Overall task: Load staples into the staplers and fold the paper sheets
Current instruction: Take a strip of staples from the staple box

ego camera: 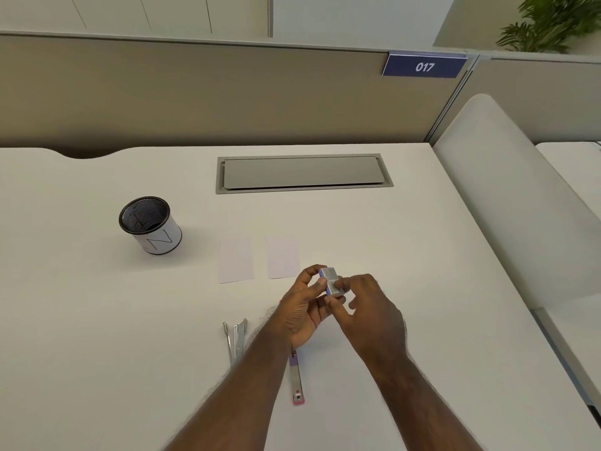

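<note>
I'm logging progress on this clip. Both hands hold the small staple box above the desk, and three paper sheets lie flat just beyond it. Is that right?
Not quite: the head view shows two paper sheets, not three. The left hand and right hand do hold the staple box above the desk.

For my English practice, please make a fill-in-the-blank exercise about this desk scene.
1. Both hands hold a small ___.
2. ___ paper sheets lie flat beyond the hands.
3. The mesh cup stands to the ___ of the sheets.
4. The blue sign reads ___.

Missing: box; Two; left; 017
</note>
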Tool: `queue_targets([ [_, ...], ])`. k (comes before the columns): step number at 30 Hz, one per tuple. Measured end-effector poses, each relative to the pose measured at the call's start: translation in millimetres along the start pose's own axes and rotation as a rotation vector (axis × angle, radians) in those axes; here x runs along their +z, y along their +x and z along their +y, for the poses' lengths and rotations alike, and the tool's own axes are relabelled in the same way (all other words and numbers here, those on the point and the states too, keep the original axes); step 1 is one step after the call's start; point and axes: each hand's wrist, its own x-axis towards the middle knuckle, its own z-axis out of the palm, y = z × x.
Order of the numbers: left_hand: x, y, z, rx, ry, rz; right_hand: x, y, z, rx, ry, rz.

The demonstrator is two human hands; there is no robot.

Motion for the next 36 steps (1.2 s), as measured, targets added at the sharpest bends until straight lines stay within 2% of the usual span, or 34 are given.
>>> queue_targets([
  [5, -1, -5, 3, -0.011, -0.05, 0.024, -2, -6, 1, -0.092, -0.035, 0.033],
  [12, -3, -6, 7, 0.002, -0.121, 0.057, -3, -12, -1, -0.24, -0.026, 0.226],
  [15, -1, -7, 8, 0.012, -0.128, 0.042, -3, -15, -1, -0.27, -0.025, 0.257],
  [25, 2, -9, 13, 0.057, -0.202, -0.016, -8, -22, -4, -0.297, 0.04, 0.172],
  [29, 1, -9, 13, 0.049, -0.184, -0.02, -10, -17, -9, -0.2, 0.125, 0.165],
  [36, 3, -9, 18, 0.072, -0.141, -0.051, -13, -7, -15, -0.135, 0.054, 0.114],
])
